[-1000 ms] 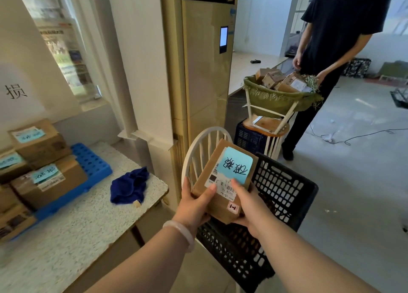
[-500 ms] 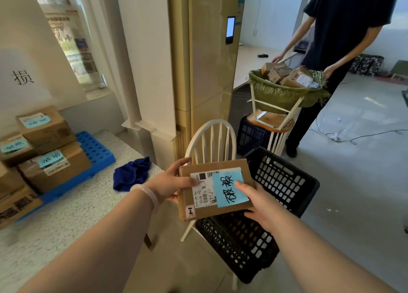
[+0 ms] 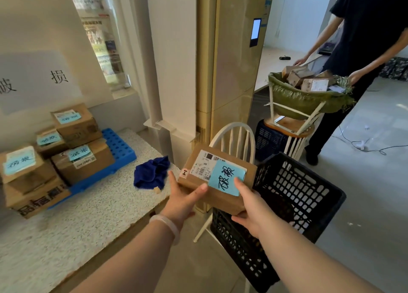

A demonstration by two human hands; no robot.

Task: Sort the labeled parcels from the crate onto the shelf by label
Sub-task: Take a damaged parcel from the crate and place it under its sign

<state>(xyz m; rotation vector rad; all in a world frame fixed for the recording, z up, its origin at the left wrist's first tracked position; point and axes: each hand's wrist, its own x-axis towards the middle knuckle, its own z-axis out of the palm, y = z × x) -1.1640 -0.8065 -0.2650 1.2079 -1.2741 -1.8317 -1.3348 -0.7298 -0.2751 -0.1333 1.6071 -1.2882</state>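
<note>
Both hands hold one brown parcel (image 3: 217, 183) in the air, above the gap between the speckled counter (image 3: 88, 215) and a black crate (image 3: 293, 204). The left hand (image 3: 183, 201) supports the parcel's near left corner from below, its thumb lying across the top face near the near edge; its other fingers are hidden under the cardboard. A pale bangle (image 3: 167, 225) circles that wrist. The right hand (image 3: 254, 209) clasps the near right corner, with its thumb pressed on the lower edge of the blue label (image 3: 227, 178) and the remaining fingers curled beneath. The label carries handwritten black characters and overlaps a white shipping sticker (image 3: 207, 166). The parcel lies roughly flat, tipped slightly, label upward.

The crate sits tilted on a white chair (image 3: 234, 138) just beyond the parcel. On the counter, near its right edge, lies a crumpled dark blue cloth (image 3: 152, 172). Farther left, along the back edge, a blue pallet (image 3: 119, 147) bears stacked cardboard boxes (image 3: 81, 158), each with a blue handwritten label like the one in hand. Behind them a white sheet on the wall (image 3: 44, 76) shows large printed characters.

Farther off, a second person in dark clothes (image 3: 366, 50) stands beside a green sack (image 3: 309, 98) filled with more boxes, propped on an upturned stool.
</note>
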